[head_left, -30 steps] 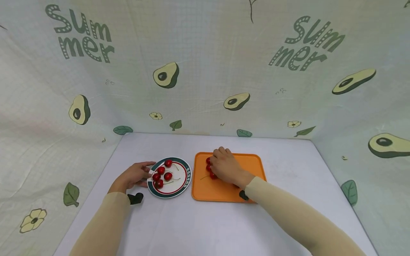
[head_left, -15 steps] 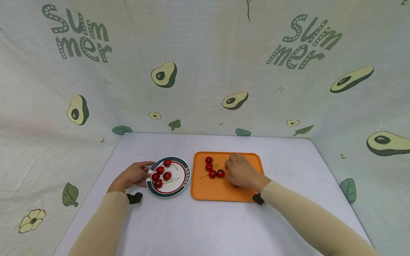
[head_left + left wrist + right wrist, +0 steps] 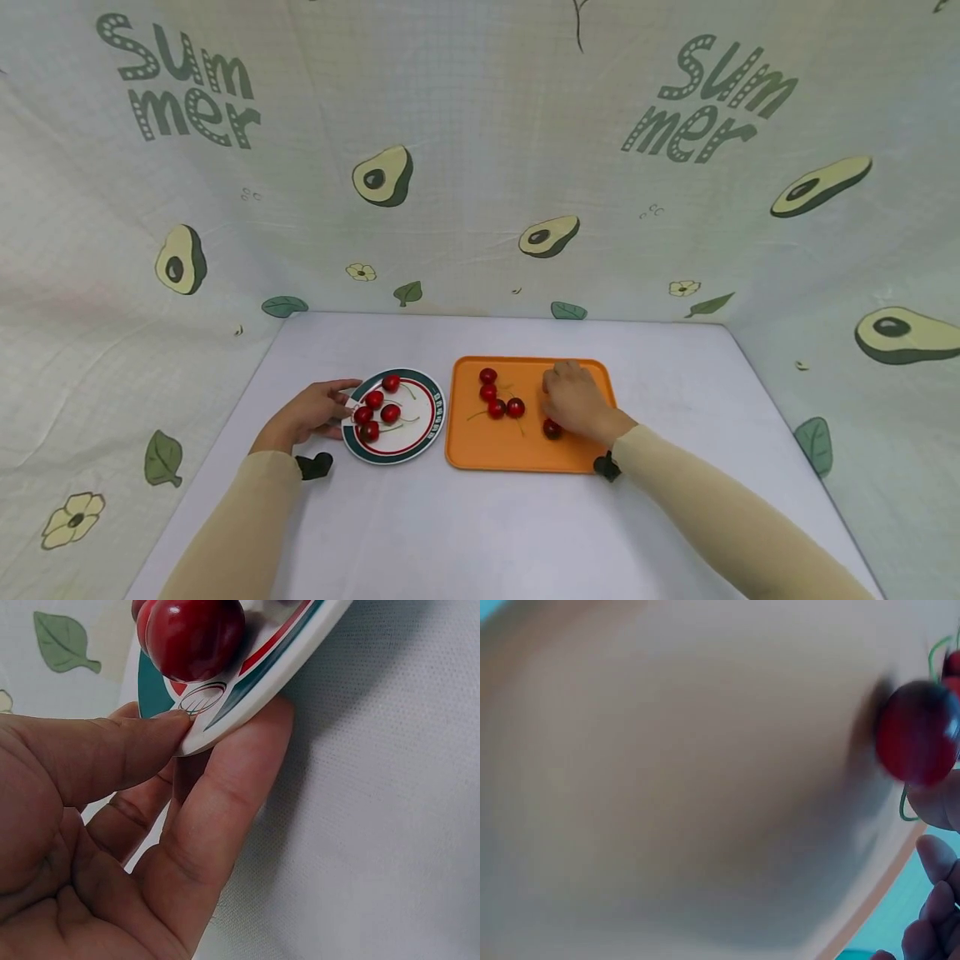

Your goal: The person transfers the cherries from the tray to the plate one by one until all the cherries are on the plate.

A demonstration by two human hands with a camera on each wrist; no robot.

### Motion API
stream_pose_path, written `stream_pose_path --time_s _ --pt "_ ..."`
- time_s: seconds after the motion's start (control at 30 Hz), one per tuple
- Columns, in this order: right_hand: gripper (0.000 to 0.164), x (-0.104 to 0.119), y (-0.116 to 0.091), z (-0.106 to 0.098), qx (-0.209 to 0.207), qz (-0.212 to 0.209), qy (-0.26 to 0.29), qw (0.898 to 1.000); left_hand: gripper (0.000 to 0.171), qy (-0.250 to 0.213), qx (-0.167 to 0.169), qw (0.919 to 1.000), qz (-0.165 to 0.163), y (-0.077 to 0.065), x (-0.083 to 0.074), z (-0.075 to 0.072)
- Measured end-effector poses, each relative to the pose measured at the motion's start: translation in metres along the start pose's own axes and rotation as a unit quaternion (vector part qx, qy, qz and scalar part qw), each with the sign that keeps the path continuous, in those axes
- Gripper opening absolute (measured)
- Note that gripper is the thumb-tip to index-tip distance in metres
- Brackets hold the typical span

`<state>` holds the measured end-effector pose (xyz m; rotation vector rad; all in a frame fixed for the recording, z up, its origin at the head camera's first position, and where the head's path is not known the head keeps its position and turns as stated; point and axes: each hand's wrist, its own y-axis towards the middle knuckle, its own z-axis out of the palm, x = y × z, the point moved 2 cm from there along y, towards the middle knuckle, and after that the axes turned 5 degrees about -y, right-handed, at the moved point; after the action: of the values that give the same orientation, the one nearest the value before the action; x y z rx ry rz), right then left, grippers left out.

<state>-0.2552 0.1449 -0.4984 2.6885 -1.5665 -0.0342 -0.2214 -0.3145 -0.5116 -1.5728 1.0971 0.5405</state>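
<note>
My left hand (image 3: 311, 412) pinches the left rim of a white plate (image 3: 426, 433) with a green and red border, thumb on top and fingers beneath. Several red cherries (image 3: 390, 413) with stems lie on it. My right hand (image 3: 577, 404) is over the right part of an orange tray (image 3: 483, 450). Beside its thumb (image 3: 937, 806) lies a dark red cherry (image 3: 919, 735) on the tray, its green stem curling towards the thumb. A gap shows between thumb and curled fingers, with nothing seen held. Several more cherries (image 3: 497, 408) lie on the tray's left half.
Plate and tray stand side by side on a white table (image 3: 450, 533), a narrow gap between them. A cloth (image 3: 465, 167) printed with avocados and leaves hangs behind and at both sides.
My right hand has moved right across the tray, uncovering the cherries on the left and the one near its thumb. My left hand stays on the plate rim.
</note>
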Motion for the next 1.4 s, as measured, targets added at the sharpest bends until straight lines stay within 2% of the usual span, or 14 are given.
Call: stream_pose_path --time_s 0.13,0.27,0.43,0.6,0.8,0.9,1.2,1.4 --pt "0.022 -0.012 -0.007 -0.002 -0.015 0.009 0.003 1.000 0.064 -0.001 -0.002 1.0000 -0.001 0.000 -0.001 0.000" --pt "0.016 -0.023 -0.016 -0.003 -0.035 -0.002 0.005 0.999 0.064 -0.003 -0.002 1.0000 -0.001 -0.001 -0.001 0.000" --pt "0.011 -0.030 -0.034 -0.004 -0.038 -0.014 0.044 0.998 0.063 -0.002 0.000 1.0000 -0.001 -0.002 -0.001 0.001" --pt "0.015 -0.025 -0.055 -0.004 -0.039 -0.017 0.065 0.997 0.063 -0.007 0.003 1.0000 -0.001 -0.003 0.000 0.001" --pt "0.034 -0.007 -0.074 0.003 -0.042 -0.051 0.050 0.997 0.063 -0.005 0.003 1.0000 0.003 -0.003 0.000 0.000" --pt "0.038 -0.002 -0.078 0.007 -0.048 -0.059 0.032 0.997 0.063 -0.010 0.005 0.9999 0.003 -0.003 0.001 0.001" --pt "0.022 -0.008 -0.078 0.012 -0.097 -0.075 0.003 0.992 0.064 -0.009 0.001 0.9999 0.005 -0.005 0.000 0.002" --pt "0.018 -0.012 -0.076 0.012 -0.098 -0.091 -0.015 0.991 0.064 -0.008 -0.001 1.0000 0.005 -0.005 -0.002 0.002"
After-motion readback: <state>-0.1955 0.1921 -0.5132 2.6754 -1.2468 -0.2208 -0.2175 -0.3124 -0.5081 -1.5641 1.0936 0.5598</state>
